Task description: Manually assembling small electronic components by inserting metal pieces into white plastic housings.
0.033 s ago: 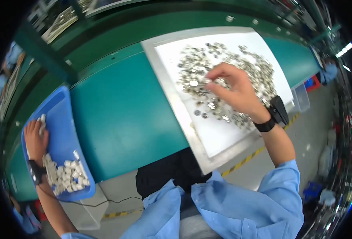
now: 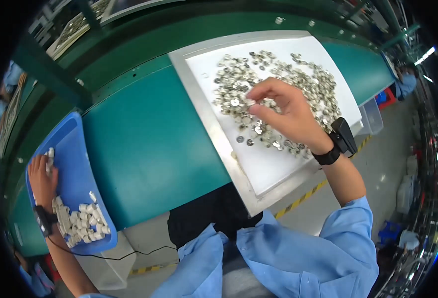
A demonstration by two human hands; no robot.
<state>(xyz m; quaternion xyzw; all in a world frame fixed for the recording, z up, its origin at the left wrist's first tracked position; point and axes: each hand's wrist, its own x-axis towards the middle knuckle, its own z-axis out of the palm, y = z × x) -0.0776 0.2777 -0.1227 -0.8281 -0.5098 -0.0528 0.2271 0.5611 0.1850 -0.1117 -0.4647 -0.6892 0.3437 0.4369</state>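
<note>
On the left, my left hand (image 2: 42, 183) reaches into a blue plastic bin (image 2: 82, 149), palm down by its far-left wall. Its fingers curl round several small white cylindrical pieces (image 2: 50, 158), which show beside the thumb. More white cylindrical pieces (image 2: 82, 223) lie heaped at the bin's near end. Over the white board on the right, my right hand (image 2: 291, 114) pinches a small whitish part (image 2: 250, 102) between thumb and forefinger. Under and around that hand, many small round silvery parts (image 2: 236, 74) lie scattered. The palm hides some of them.
The metal-framed white board (image 2: 266, 181) rests on a green bench (image 2: 144, 149). A green post (image 2: 55, 74) rises behind the bin. Each wrist wears a black strapped device; a thin black cable (image 2: 129, 256) runs from the left one. Clear plastic boxes (image 2: 370, 119) stand below the bench.
The whole view has shifted slightly, so the board appears a little farther left and the bin's far end lower. Both hands keep nearly the same places and grips.
</note>
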